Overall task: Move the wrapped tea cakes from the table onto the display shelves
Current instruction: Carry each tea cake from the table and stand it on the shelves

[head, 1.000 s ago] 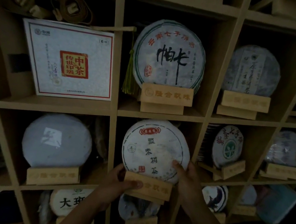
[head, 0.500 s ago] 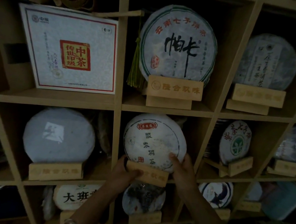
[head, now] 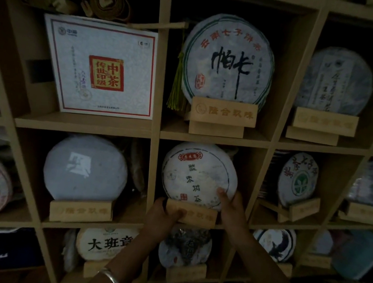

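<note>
The tea cake [head: 200, 173] stood up in the middle cubby of the shelves [head: 155, 134], sitting in a wood stand [head: 191, 213]. The left hand [head: 160, 217] held the stand's end at 9 o'clock, its thumb curled over the front. The right hand [head: 230, 211] held the cake's edge at about 4 o'clock, with its thumb pressed on the paper face. A silver bangle [head: 111, 280] was on the left wrist. At 12 o'clock from the cake was a bigger cake [head: 229, 60] with black writing, on its own stand. A white box [head: 99, 67] with a red stamp leaned at 10 o'clock. A plain gray cake [head: 85, 168] stood at 9 o'clock, next cubby over.
</note>
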{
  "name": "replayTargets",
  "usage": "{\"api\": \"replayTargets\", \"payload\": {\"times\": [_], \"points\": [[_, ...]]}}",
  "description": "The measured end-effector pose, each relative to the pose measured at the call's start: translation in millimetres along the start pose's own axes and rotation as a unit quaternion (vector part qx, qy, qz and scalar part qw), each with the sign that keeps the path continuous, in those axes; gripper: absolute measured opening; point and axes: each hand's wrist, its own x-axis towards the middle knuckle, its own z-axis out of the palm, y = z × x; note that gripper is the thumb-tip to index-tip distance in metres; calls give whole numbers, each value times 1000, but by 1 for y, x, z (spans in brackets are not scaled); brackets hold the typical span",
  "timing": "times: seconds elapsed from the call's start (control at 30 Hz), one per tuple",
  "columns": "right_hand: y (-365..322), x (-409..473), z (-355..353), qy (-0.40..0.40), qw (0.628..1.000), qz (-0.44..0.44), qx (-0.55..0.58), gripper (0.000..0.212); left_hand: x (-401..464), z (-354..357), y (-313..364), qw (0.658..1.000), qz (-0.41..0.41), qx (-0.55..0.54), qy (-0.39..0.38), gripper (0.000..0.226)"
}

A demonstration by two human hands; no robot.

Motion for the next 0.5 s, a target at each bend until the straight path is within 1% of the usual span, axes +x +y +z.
{"api": "replayTargets", "payload": {"times": [0.2, 0.3, 0.5], "points": [[-8, -1, -2, 5, 999, -20, -48, 46, 2, -4, 5, 996, 4, 86, -9, 52], [-10, -1, -2, 4, 998, -26, -57, 46, 1, -4, 7, 995, 0, 104, -7, 49], [-14, -2, -6, 4, 997, -30, -73, 52, -2, -8, 8, 991, 0, 131, -9, 45]]}}
